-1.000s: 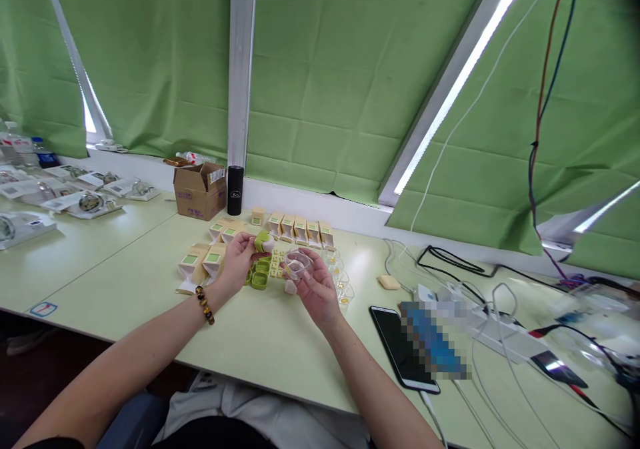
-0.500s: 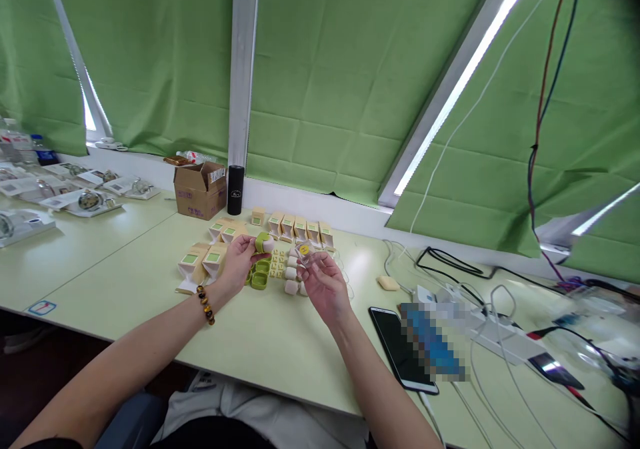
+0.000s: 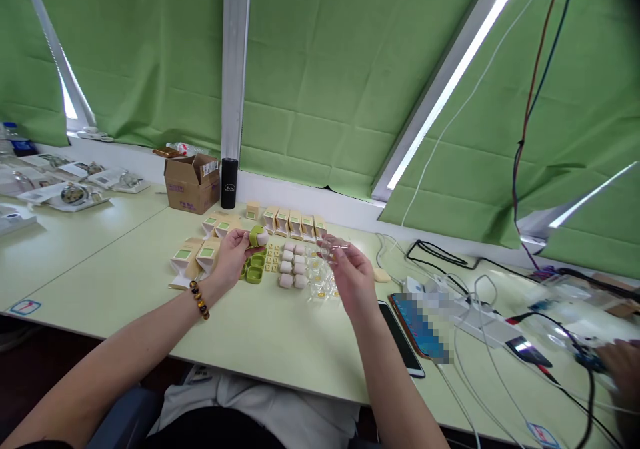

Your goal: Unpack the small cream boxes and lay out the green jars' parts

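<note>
My left hand (image 3: 231,257) is closed on a small green case (image 3: 255,236) with a whitish rounded piece seated in its right side, held above the table. In my right hand (image 3: 354,277), the fingers pinch a clear plastic piece (image 3: 331,247) over a group of similar clear pieces (image 3: 318,279), some showing yellow spots. Between the hands stand rows of pale rounded blocks (image 3: 286,280). Left of those lie small yellow square pieces (image 3: 271,258). Several green open cases (image 3: 254,275) sit below my left hand.
Small cream boxes (image 3: 295,225) line the back, with more (image 3: 184,257) at left. A cardboard box (image 3: 190,192) and black bottle (image 3: 229,183) stand behind. Phones (image 3: 400,334), a power strip (image 3: 480,325) and cables lie right. Another person's hand (image 3: 623,369) shows at the right edge.
My right hand has moved right, away from the left hand, with the clear piece. My left hand still holds the green case. The view has shifted slightly right; another person's hand has appeared.
</note>
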Demonstrator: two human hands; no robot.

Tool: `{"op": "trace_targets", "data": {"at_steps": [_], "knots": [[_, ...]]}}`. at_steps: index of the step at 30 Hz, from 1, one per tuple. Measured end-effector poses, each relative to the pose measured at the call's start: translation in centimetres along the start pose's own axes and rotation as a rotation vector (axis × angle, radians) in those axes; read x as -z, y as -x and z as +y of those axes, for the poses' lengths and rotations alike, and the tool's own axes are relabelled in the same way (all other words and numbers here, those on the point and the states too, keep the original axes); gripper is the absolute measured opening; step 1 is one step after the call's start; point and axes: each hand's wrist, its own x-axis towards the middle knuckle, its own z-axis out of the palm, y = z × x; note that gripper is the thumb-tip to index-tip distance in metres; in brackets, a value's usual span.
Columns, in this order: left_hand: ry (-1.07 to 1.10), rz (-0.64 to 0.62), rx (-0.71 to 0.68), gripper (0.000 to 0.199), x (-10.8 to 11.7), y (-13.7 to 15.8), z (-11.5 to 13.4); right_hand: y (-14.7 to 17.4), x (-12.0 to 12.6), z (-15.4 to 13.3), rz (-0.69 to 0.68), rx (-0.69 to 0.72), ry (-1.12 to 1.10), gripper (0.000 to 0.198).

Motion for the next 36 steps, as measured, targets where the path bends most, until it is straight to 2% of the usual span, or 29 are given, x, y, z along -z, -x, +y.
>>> {"op": "trace_targets", "data": {"at_steps": [3,6,9,12,17,19,23,27,30,33,36], "knots": [[0.009,0.0,-0.002,0.043,-0.1,0.0,0.0,1.8,1.7,-2.0,-0.031,0.179,0.58,0.015],[0.021,0.003,0.001,0.042,-0.1,0.0,-0.1,4.3,3.6,-2.2,0.009,0.281,1.09,0.014],[0.03,0.006,0.004,0.043,-0.1,0.0,-0.1,6.5,5.1,-0.6,-0.015,0.267,1.44,0.019],[0.021,0.002,0.011,0.044,-0.1,0.0,0.0,7.9,5.8,0.9,-0.062,0.203,1.66,0.02],[-0.011,-0.005,0.017,0.044,-0.1,0.1,0.2,8.1,5.1,1.1,-0.207,-0.164,1.785,0.022],[-0.018,-0.013,0.02,0.044,-0.1,0.2,0.2,7.9,4.7,1.0,-0.243,-0.23,1.795,0.022],[-0.005,-0.006,0.024,0.045,-0.2,0.3,0.3,7.5,4.4,1.5,-0.264,-0.276,1.778,0.019],[-0.009,-0.023,0.033,0.041,-0.4,0.5,0.6,7.5,4.5,1.8,-0.248,-0.292,1.737,0.014],[0.007,-0.021,0.038,0.037,-0.4,0.5,0.7,7.6,4.6,1.2,-0.219,-0.265,1.73,0.021],[0.059,-0.016,0.057,0.033,-0.4,0.6,0.7,7.4,4.5,0.0,-0.149,-0.151,1.691,0.026],[0.124,-0.049,0.139,0.028,-0.6,0.7,0.6,6.2,3.4,-1.1,-0.069,0.028,1.508,0.025]]}}
